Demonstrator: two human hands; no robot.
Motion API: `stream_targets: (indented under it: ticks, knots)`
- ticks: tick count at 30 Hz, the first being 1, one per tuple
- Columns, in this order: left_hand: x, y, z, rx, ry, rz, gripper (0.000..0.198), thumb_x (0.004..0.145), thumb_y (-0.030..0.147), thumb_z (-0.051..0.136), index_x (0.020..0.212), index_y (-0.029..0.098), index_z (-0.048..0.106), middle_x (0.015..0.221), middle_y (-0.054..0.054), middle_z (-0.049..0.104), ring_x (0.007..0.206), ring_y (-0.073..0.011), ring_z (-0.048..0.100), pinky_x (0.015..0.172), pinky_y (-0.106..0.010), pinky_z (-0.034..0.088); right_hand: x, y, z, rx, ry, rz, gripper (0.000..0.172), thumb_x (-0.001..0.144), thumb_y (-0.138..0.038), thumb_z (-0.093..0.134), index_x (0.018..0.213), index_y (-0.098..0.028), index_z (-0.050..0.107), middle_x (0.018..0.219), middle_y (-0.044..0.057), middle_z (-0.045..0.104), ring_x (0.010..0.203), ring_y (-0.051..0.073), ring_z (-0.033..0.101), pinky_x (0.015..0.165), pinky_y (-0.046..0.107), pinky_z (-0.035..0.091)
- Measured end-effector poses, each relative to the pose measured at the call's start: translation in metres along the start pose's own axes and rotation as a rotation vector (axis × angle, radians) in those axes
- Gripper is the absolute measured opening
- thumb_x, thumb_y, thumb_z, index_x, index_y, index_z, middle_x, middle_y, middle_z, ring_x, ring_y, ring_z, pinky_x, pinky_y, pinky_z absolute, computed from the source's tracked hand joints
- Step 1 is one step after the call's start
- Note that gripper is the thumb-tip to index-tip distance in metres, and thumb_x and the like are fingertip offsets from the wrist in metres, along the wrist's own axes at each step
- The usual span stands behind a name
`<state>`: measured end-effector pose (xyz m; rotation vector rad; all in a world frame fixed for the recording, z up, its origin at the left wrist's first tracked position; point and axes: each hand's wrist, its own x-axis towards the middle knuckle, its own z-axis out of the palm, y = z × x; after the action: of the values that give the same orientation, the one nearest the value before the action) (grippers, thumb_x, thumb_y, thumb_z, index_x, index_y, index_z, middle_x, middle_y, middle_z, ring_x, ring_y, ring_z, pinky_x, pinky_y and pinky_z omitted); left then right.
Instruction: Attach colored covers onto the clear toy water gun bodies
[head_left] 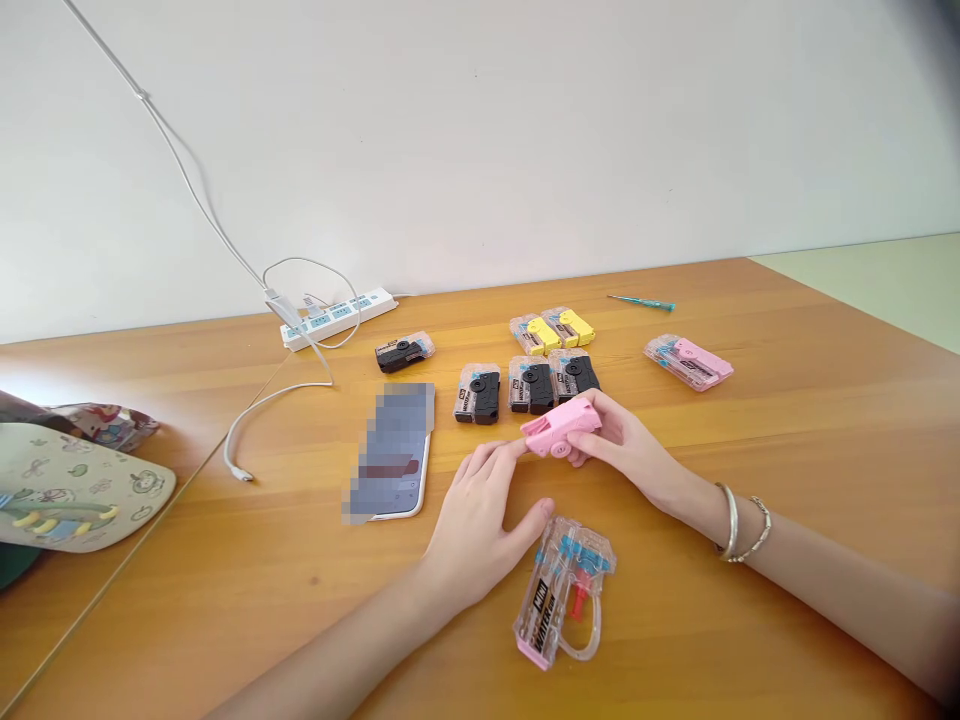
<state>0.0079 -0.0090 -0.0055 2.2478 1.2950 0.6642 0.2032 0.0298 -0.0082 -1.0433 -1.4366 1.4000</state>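
Observation:
My right hand is closed round a small pink toy part, held just above the wooden table. The fingers of my left hand are stretched out; their tips touch the left end of the pink part and the palm rests on the table. A clear plastic mini water gun with pink and blue inner parts lies on the table just below my left thumb. Two bangles sit on my right wrist.
Behind my hands lie several small toy guns: black ones, yellow ones, one black alone, a pink one. A phone, a power strip with white cable, a small screwdriver and a patterned bag are around.

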Motion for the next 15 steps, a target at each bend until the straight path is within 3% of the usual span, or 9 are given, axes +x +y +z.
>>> stream_targets:
  ticks: [4, 9, 15]
  knots:
    - [-0.002, 0.005, -0.004, -0.045, -0.081, 0.072, 0.053, 0.079, 0.038, 0.058, 0.127, 0.024, 0.041, 0.129, -0.007, 0.052, 0.12, -0.0253, 0.041, 0.102, -0.043, 0.031, 0.001, 0.003, -0.004, 0.162, 0.079, 0.019, 0.02, 0.08, -0.034, 0.059, 0.086, -0.021, 0.045, 0.079, -0.003, 0.059, 0.064, 0.009, 0.055, 0.062, 0.026, 0.047]
    - [-0.007, 0.012, -0.006, -0.044, -0.278, 0.237, 0.05, 0.071, 0.044, 0.066, 0.116, 0.027, 0.051, 0.136, -0.003, 0.048, 0.131, -0.0271, 0.031, 0.112, -0.049, 0.007, 0.004, 0.008, -0.009, 0.242, 0.048, 0.046, 0.016, 0.082, -0.034, 0.055, 0.089, -0.019, 0.052, 0.083, 0.001, 0.062, 0.07, 0.012, 0.057, 0.065, 0.027, 0.047]
    - [-0.006, 0.01, -0.004, -0.079, -0.315, 0.22, 0.033, 0.074, 0.035, 0.065, 0.105, 0.029, 0.056, 0.13, 0.0, 0.054, 0.127, -0.0239, 0.038, 0.111, -0.044, 0.01, 0.001, 0.003, -0.006, 0.191, 0.019, 0.038, 0.013, 0.081, -0.029, 0.057, 0.088, -0.02, 0.052, 0.086, 0.001, 0.061, 0.076, 0.012, 0.057, 0.073, 0.028, 0.046]
